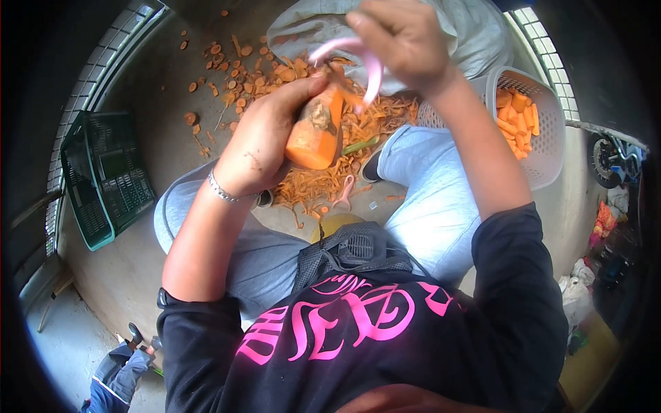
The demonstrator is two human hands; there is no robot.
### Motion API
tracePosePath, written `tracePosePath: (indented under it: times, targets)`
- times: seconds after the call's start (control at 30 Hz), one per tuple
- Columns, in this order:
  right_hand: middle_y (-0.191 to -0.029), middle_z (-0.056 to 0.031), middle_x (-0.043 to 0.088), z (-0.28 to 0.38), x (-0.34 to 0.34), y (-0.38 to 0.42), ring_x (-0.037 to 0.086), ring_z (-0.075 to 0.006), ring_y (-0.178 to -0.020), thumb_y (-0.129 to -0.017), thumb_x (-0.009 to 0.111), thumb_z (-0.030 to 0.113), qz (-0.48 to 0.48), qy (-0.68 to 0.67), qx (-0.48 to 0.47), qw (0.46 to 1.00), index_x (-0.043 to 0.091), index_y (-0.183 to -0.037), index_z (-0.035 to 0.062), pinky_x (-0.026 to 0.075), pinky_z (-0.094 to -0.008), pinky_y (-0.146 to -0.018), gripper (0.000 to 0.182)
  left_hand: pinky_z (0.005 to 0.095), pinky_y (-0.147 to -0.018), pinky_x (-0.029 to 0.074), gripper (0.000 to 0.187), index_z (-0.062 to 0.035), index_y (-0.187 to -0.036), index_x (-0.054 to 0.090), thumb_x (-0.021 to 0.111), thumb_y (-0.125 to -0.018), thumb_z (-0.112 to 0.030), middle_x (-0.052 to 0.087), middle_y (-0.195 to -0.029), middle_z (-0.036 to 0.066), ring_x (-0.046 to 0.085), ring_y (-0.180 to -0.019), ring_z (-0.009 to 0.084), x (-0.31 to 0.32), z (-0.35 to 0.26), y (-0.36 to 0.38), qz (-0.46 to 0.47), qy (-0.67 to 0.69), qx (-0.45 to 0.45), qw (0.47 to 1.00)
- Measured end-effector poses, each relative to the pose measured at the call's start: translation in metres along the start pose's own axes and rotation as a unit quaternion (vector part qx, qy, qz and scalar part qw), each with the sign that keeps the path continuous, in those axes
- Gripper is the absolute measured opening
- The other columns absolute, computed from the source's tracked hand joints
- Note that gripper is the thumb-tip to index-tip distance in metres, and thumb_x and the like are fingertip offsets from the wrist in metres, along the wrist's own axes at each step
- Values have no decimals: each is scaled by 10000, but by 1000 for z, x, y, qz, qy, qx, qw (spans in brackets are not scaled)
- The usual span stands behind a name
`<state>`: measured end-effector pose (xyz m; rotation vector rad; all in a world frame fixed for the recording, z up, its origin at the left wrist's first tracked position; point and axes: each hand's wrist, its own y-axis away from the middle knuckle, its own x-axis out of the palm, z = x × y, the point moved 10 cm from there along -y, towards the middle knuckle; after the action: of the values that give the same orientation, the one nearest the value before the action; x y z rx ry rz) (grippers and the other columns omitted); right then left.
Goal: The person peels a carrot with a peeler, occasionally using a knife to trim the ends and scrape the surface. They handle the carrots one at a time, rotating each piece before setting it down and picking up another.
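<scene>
My left hand (265, 131) is wrapped round a thick orange carrot (313, 141), which has a brown rough patch on its side and a flat cut end toward me. In my right hand (403, 45) is a pink peeler (373, 72), slightly blurred, its head at the carrot's upper right side. A strip of peel hangs beside the peeler. Beneath both hands, a heap of orange peelings (310, 193) covers the floor between my feet. A second pink peeler (345, 193) lies at the heap's near edge.
Cut carrot ends (241, 88) are scattered ahead. A white basket (544, 141) on the right holds peeled carrots (513, 117). On the left stands a green crate (110, 172). A pale sack (310, 27) lies ahead. Another person's legs (120, 372) show at lower left.
</scene>
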<state>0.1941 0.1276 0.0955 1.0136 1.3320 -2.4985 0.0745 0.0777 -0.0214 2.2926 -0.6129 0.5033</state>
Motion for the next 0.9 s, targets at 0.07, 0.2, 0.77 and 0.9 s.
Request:
tracePosePath:
  times: [0.07,0.2,0.77,0.9]
  targets:
    - [-554,-122,512,-30,-3,4,463,-273,-490,-850,590,141,9,-7,83,996,551,-619,39,367,-375,-504,255,265,-477,402,388,13,-1120,523,395,-1005,-335,584,-846,95,519,-523,173,1,2,1,-5,25,-20,999]
    - [-539,-110,483,-40,-9,6,451,-230,-476,-867,586,136,-9,-59,219,974,528,-614,20,363,-372,-491,285,264,-483,418,385,9,-1122,517,393,-1005,-336,588,-835,88,537,-539,174,0,-2,-1,16,48,-29,998]
    - [-571,-43,543,43,4,-10,457,-217,-518,-832,624,172,12,-47,-9,999,628,-678,91,336,-337,-556,174,281,-633,569,412,-24,-1198,568,426,-1002,-359,649,-935,107,677,-768,169,-2,-11,-1,-35,-29,0,999]
    - [-574,-43,547,42,5,-9,458,-215,-521,-829,621,165,11,-42,-21,999,633,-679,92,335,-335,-559,168,305,-668,583,418,-21,-1212,563,440,-995,-356,652,-979,119,686,-805,185,-7,-9,-2,-49,-44,-6,998]
